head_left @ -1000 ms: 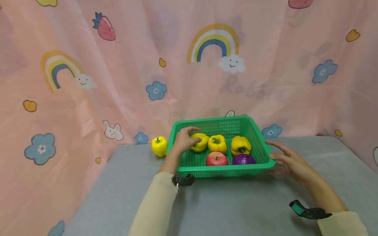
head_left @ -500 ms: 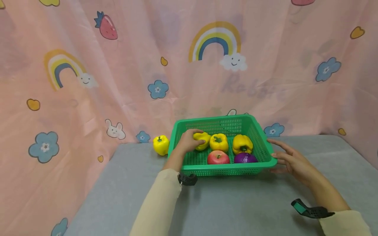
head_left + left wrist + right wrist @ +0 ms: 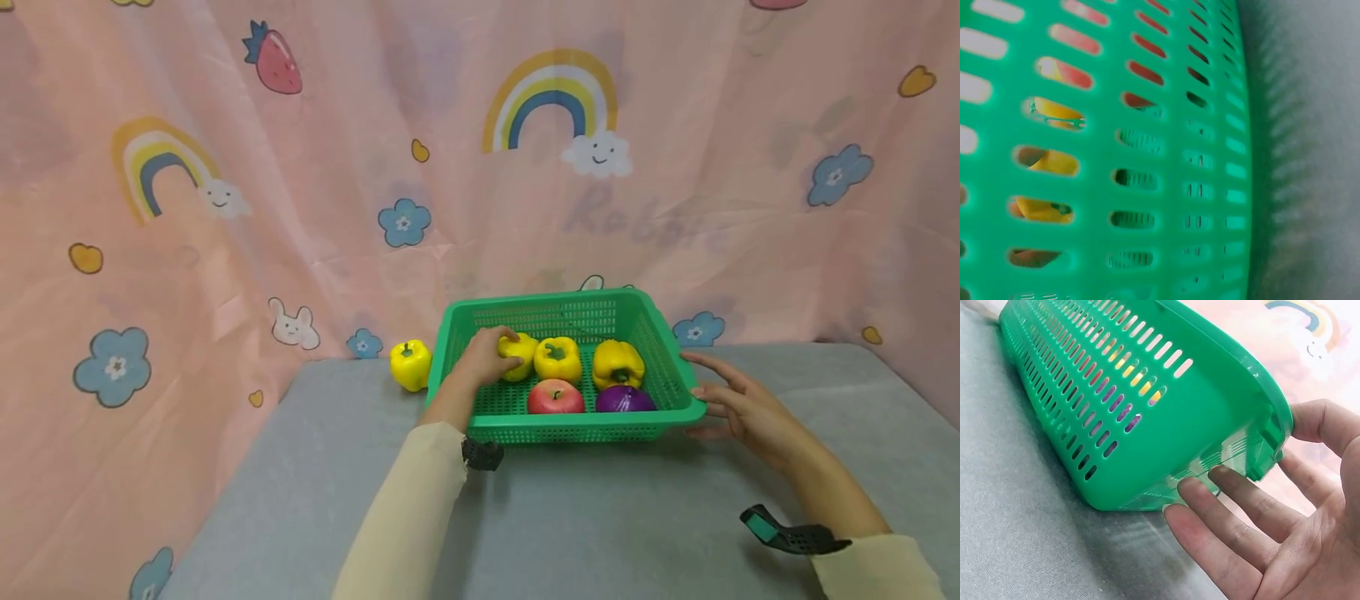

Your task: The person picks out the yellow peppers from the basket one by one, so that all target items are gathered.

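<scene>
In the head view my left hand (image 3: 482, 358) reaches over the left side of a green plastic basket (image 3: 577, 422). Its thumb and fingers hold a yellow bell pepper (image 3: 519, 357) inside the basket. Through the basket wall's slots in the left wrist view, only bits of yellow pepper (image 3: 1054, 162) and fingers show. My right hand (image 3: 753, 417) is at the basket's right end. In the right wrist view its fingers (image 3: 1241, 519) are spread and fairly straight along the end wall, with the thumb or a finger touching the rim.
Also in the basket are two more yellow bell peppers (image 3: 558, 362), a red apple (image 3: 556, 397) and a purple onion-like item (image 3: 625, 400). Another yellow bell pepper (image 3: 410, 365) stands outside, left of the basket, on the grey table (image 3: 585, 508). A pink patterned curtain (image 3: 337, 150) hangs behind.
My left hand and its pepper have shifted slightly right, closer to the middle pepper. The view has tilted a little. My right hand stays at the basket's end.
</scene>
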